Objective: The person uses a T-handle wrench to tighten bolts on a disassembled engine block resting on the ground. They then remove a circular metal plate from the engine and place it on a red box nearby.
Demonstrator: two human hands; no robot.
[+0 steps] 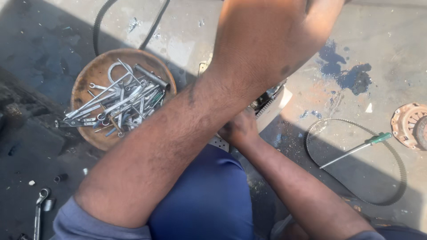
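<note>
Head view: left forearm crosses the frame, its hand out of sight. Right hand (pixel 240 130) is on a toothed metal part (pixel 267 104) on the floor; grip state unclear. Rusty bowl of wrenches (pixel 91 75) lies left, screwdriver (pixel 356 149) right.

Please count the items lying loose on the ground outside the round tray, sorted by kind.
Toothed belt: 1
Green-handled screwdriver: 1
Rusty round metal part: 1
Wrench: 1
Total: 4
</note>
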